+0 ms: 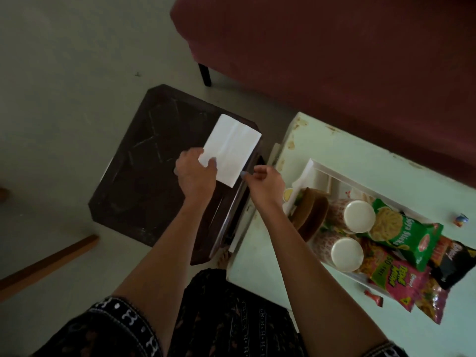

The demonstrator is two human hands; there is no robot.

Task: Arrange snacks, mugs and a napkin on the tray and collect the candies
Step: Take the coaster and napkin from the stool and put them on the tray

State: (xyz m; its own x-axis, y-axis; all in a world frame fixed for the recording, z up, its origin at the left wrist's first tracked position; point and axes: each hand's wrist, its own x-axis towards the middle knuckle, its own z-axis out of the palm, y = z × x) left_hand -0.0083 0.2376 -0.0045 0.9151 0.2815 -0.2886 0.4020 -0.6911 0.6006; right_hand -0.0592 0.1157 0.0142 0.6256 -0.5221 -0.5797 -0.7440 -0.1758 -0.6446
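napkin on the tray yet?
No: the left hand holds the white napkin over the dark stool, while the white tray sits on the table to the right.

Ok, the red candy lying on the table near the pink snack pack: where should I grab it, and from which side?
Pinch the red candy across its fatter middle, coming straight down from above. It lies flat on the pale table, with bare surface on its near side; the pink snack pack crowds its far side, so a sideways approach from there is blocked.
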